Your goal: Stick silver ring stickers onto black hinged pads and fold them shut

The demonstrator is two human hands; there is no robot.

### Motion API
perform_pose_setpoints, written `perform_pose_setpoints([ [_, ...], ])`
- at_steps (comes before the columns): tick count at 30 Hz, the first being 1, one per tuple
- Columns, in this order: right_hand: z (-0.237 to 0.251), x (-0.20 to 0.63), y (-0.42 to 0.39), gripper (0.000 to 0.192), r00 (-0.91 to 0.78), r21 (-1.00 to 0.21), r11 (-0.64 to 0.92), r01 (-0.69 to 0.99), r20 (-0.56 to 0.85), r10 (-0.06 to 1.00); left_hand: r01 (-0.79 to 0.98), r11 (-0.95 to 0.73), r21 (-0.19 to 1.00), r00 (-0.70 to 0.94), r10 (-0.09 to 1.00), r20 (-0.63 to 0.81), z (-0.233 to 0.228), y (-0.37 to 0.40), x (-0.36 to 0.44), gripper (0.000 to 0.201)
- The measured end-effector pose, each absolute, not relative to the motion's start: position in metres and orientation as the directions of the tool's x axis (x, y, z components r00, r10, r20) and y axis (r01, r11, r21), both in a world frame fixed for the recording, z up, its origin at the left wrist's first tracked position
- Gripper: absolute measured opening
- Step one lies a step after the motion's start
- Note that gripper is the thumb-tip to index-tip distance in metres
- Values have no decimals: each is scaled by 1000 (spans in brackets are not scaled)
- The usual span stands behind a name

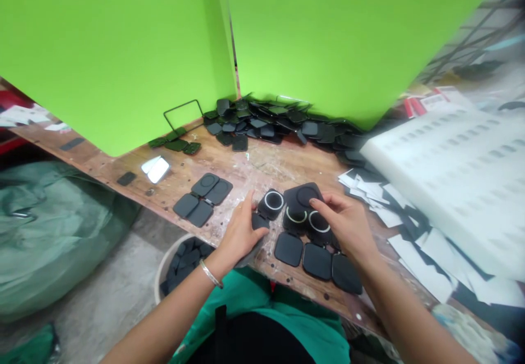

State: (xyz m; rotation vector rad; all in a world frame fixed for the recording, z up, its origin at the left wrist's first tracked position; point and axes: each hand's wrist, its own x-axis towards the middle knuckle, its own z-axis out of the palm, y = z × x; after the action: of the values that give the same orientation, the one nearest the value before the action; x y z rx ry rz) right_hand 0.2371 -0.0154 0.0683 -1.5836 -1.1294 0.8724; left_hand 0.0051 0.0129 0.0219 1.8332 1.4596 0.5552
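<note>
My left hand (240,224), wearing a silver bracelet, is at the table's front edge. Its thumb and fingers close around the lower panel of a black hinged pad (270,204), whose upper panel has a white ring. My right hand (348,219) pinches a black square plate (302,193) with a faint round outline, thumb on top. That plate is tilted and partly covers other hinged pads with white rings (320,221). Nearer me, their plain black panels (316,261) lie in a row. More joined black pads (203,197) lie left of my left hand.
Black plates are heaped (266,120) against the green boards (311,35) at the back. A white slotted foam block (451,161) and scattered white cards (430,271) lie right. Below the left edge stand a bucket of black pieces (162,271) and a green sack (57,232).
</note>
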Motion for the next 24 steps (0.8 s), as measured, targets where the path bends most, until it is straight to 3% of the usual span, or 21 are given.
perform_pose_setpoints([
  [4, 67, 231, -17, 29, 295, -972, -178, 151, -128, 947, 587, 19, 809, 213, 961, -177, 26, 27, -12, 89],
  [9, 61, 218, -15, 35, 176, -951, -297, -83, -307, 935, 362, 160, 918, 312, 908, -282, 41, 25, -25, 42],
  [13, 59, 207, -13, 34, 64, -922, -319, -219, -340, 938, 86, 422, 902, 385, 821, -421, 57, 6, -25, 38],
  [16, 60, 200, -12, 32, 31, -886, -366, -284, -390, 921, -52, 448, 892, 356, 843, -403, 63, -4, -23, 24],
  [18, 62, 195, -12, 32, 25, -863, -395, -317, -423, 906, -107, 512, 853, 376, 815, -441, 62, -6, -22, 22],
  [21, 63, 190, -14, 34, 11, -840, -410, -356, -443, 897, -155, 622, 767, 442, 738, -510, 54, -7, -23, 35],
  [24, 63, 187, -16, 33, -1, -842, -406, -355, -435, 901, -161, 623, 765, 450, 737, -505, 47, -7, -24, 44],
])
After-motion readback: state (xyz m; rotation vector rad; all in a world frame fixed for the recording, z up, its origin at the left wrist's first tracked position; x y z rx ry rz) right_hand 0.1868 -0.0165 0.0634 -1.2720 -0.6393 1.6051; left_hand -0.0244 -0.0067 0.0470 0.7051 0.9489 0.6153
